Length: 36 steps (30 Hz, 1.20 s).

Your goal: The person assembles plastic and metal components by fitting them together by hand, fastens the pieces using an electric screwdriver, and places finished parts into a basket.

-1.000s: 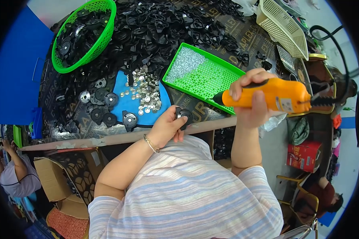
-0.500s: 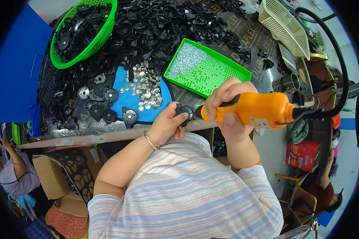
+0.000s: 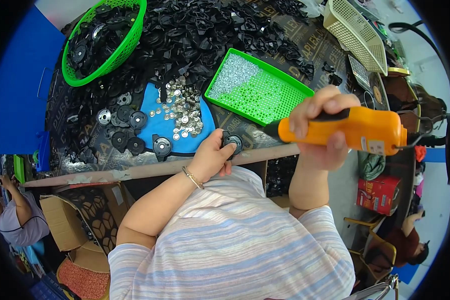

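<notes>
Two hands work at the near edge of the bench point(image 3: 150, 167). The left hand point(image 3: 211, 159) grips a small round black disc part point(image 3: 233, 142), fingers curled around its left side and holding it against the bench edge. A thin bracelet point(image 3: 192, 177) sits on the left wrist. The right hand point(image 3: 319, 131) is clamped around the body of an orange electric screwdriver point(image 3: 349, 131), held roughly level, its dark tip point(image 3: 271, 131) pointing left, near the disc part but not touching it. The hands are apart, with the disc part between them.

Behind the left hand lies a blue mat point(image 3: 162, 122) carrying a heap of small silver metal caps point(image 3: 182, 107). Several more black disc parts point(image 3: 130, 132) lie along the left and near edges of the mat. To the right of the mat, a flat green perforated tray point(image 3: 265, 92) holds a layer of small silver screws point(image 3: 235, 75) at its far left end. At the far left, a round green basket point(image 3: 127, 42) is filled with black parts. A large loose pile of black plastic parts point(image 3: 205, 30) covers the far side of the bench. A cream slotted basket point(image 3: 355, 32) stands at the far right. Below the bench, cardboard boxes point(image 3: 62, 225) stand at left and a red box point(image 3: 377, 195) at right.
</notes>
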Tool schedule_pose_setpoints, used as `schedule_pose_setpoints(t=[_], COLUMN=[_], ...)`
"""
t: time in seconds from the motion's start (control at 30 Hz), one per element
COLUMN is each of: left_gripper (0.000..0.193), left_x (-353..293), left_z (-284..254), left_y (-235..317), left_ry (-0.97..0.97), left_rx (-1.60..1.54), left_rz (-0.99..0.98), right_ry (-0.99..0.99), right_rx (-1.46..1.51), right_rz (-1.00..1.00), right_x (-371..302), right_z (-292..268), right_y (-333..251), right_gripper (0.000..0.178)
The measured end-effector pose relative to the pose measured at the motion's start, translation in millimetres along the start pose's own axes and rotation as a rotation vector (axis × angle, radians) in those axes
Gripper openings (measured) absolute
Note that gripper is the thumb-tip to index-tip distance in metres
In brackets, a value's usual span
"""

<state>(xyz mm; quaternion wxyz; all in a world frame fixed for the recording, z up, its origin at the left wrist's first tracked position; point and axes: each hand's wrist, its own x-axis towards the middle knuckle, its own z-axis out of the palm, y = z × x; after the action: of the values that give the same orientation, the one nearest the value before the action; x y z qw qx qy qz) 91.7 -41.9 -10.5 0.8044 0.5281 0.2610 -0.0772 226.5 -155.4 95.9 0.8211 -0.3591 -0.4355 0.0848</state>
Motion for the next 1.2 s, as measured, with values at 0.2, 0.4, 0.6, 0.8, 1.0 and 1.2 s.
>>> schedule_pose_setpoints(t=[0.2, 0.4, 0.6, 0.8, 1.0, 1.2], left_gripper=[0.016, 0.017, 0.018, 0.018, 0.017, 0.016], left_x=[-1, -1, -1, -2, -2, -2], left_z=[0, 2, 2, 1, 0, 0], left_y=[-1, 2, 3, 2, 2, 1], left_ry=[-0.002, 0.000, -0.006, -0.011, -0.019, -0.024], left_rx=[0.008, -0.005, -0.002, -0.003, -0.010, -0.014], left_rz=[-0.009, -0.016, -0.016, -0.019, -0.011, -0.006], right_ry=[0.139, 0.188, 0.197, 0.180, 0.171, 0.161], right_rx=[-0.205, -0.232, -0.245, -0.232, -0.235, -0.178], right_rz=[0.016, 0.014, 0.028, 0.025, 0.044, 0.006], right_x=[-8, -9, -9, -9, -10, -6], right_z=[-31, -39, -42, -41, -38, -36], right_y=[32, 41, 44, 43, 44, 28], right_gripper=[0.023, 0.022, 0.021, 0.020, 0.019, 0.021])
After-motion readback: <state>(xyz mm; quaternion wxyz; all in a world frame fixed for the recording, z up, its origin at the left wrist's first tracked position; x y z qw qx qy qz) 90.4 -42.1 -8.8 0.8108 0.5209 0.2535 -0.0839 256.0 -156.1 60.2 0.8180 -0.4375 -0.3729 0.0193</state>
